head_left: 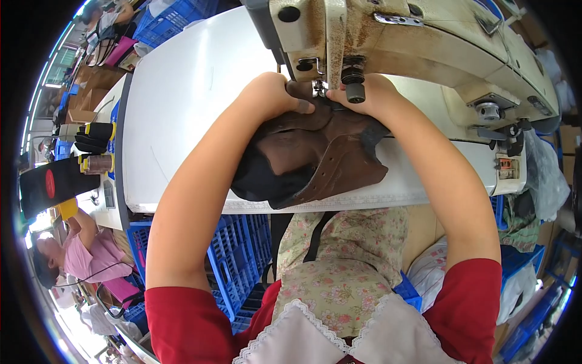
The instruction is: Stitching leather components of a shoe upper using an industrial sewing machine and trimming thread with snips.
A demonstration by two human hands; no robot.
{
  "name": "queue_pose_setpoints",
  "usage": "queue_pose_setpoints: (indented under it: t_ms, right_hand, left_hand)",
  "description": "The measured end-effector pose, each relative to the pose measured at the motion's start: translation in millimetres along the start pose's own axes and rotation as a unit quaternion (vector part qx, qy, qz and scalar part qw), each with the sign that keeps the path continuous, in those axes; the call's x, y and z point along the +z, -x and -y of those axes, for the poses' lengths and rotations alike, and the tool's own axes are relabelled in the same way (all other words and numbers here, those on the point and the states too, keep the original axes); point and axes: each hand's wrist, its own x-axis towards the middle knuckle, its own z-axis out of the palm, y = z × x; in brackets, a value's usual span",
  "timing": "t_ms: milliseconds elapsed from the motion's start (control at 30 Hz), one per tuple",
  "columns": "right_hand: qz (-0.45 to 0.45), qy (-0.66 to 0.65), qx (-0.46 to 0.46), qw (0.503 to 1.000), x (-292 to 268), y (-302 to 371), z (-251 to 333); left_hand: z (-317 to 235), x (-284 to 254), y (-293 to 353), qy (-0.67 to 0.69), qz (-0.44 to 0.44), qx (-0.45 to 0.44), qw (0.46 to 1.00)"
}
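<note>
One brown leather [286, 151] piece, smooth and curved, with a soft black lining [257, 176] and a flap [348, 170] with small round holes, lies under the foot [319, 90] of one rust-stained metal machine [430, 48], on a flat white table [182, 115]; of two bare hands, the left hand [276, 96] pinches the leather, thumb on top, while the right hand's [367, 96] grip, partly hidden, I cannot tell

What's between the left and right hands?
Head view: the metal presser foot and part of the brown leather piece lie between left hand and right hand.
</note>
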Motion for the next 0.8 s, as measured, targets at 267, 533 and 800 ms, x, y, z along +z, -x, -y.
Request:
queue_pose_setpoints:
  t_ms: [267, 533, 800]
  right_hand:
    - [0.005, -0.012, 0.02, 1.0, -2, 1, 1]
    - [-0.038, 0.01, -0.05, 0.998, 2, 3, -3]
    - [0.053, 0.001, -0.029, 0.998, -16, 5, -3]
  left_hand:
    - [0, -3, -3, 0.01, 0.004, 0.01, 1.0]
    - [-4, -13, -7, 0.002, 0.02, -0.005, 1.0]
    - [-21, -21, -3, -0.06, 0.101, -0.077, 0.99]
